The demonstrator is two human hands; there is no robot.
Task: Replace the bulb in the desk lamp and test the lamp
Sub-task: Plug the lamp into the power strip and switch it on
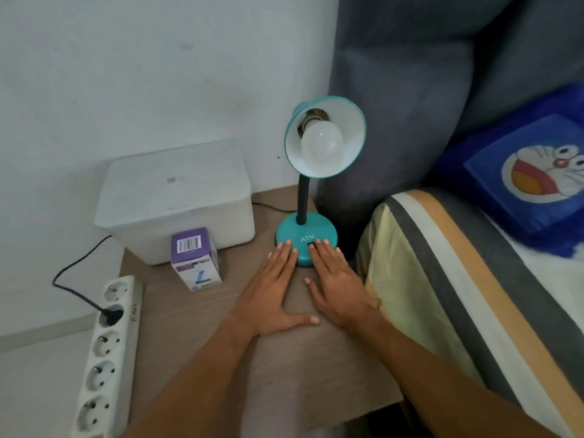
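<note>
Teal desk lamp (308,197) at the counter's (202,336) far edge, unlit bulb (321,143) seated in its shade. Left hand (274,290) and right hand (338,284) lie flat and released, grasping nothing, fingertips on the lamp base, which reads "ATN". Right fingers partly hide the switch. Left of the lamp: bulb box (195,259), print blurred; power strip (106,352) cut off below.

A bedroom in a home; a small wooden bedside table (316,358) stands against a plain white wall (126,74); at three o'clock, a bed (442,295) with striped sheet, grey padded headboard (410,90) and blue cartoon pillow (537,172); at eight o'clock, a power strip (107,358).
</note>
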